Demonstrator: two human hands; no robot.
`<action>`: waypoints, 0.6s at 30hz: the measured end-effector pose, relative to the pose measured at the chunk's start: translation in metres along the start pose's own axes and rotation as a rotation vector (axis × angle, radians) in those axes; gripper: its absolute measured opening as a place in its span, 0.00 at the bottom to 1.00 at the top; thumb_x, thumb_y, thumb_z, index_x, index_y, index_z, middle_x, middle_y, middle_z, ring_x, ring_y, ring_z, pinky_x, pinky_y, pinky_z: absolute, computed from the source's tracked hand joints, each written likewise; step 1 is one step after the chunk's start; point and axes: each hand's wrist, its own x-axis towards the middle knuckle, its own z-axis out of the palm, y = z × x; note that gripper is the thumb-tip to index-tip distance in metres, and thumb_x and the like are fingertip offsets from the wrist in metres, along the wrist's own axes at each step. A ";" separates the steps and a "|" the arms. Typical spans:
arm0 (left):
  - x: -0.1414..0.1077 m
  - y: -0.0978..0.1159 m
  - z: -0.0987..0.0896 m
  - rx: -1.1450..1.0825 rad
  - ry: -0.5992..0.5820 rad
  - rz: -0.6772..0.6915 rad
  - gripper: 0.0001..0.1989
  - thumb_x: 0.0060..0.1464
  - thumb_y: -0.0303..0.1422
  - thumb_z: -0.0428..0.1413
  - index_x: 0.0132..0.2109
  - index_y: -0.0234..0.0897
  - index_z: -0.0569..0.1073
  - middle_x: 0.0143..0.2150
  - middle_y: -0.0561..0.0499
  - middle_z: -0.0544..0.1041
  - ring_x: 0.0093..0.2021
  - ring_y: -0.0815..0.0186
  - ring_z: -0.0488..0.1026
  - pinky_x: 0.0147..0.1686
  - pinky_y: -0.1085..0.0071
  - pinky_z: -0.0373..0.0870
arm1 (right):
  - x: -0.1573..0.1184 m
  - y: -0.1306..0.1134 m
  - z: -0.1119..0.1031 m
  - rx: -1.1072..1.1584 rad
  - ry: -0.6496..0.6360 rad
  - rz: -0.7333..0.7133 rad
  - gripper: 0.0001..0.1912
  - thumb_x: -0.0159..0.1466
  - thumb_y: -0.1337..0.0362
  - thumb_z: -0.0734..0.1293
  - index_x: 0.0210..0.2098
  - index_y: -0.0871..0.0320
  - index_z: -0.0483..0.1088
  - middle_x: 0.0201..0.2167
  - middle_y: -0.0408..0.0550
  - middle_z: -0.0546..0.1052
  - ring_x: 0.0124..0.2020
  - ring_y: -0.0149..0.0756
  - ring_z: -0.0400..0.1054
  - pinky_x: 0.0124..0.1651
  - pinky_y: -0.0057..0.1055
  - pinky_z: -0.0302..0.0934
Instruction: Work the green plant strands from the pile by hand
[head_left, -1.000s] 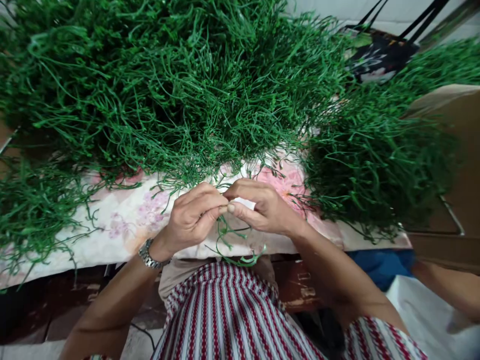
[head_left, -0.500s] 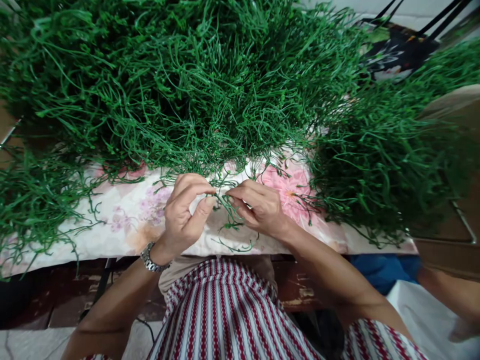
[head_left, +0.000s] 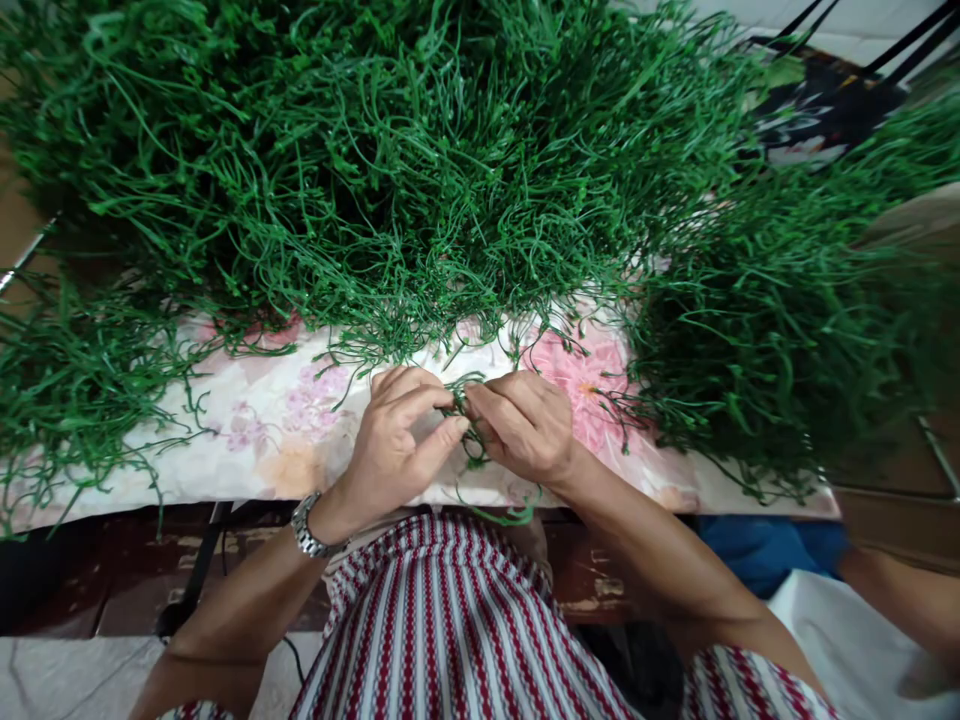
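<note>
In the head view my left hand (head_left: 397, 435), with a metal watch on its wrist, pinches a thin green stem (head_left: 475, 445) between thumb and forefinger. Close against it, my right hand (head_left: 529, 425) has its fingers curled in and grips the same tangle of stems. The fingertips of both hands almost meet. Loose curly ends dangle below them over the cloth's front edge. Exactly how the stems lie inside the fingers is hidden.
A floral cloth (head_left: 247, 465) covers the table. Behind my hands rises a big heap of green stems (head_left: 360, 160); smaller piles lie at left (head_left: 82, 380) and right (head_left: 735, 370). A dark patterned bag (head_left: 825, 100) stands at back right. Another person's arm (head_left: 900, 600) shows at right.
Both hands have shifted slightly right and closer together, and the stems between them are bunched tighter. The camera view has moved a little.
</note>
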 end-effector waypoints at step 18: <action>-0.002 -0.008 0.000 0.062 0.050 0.024 0.06 0.50 0.23 0.50 0.28 0.37 0.66 0.26 0.54 0.70 0.34 0.66 0.67 0.49 0.60 0.61 | 0.010 -0.001 -0.005 0.725 -0.158 0.298 0.09 0.61 0.70 0.61 0.40 0.65 0.69 0.28 0.48 0.72 0.31 0.28 0.66 0.34 0.27 0.62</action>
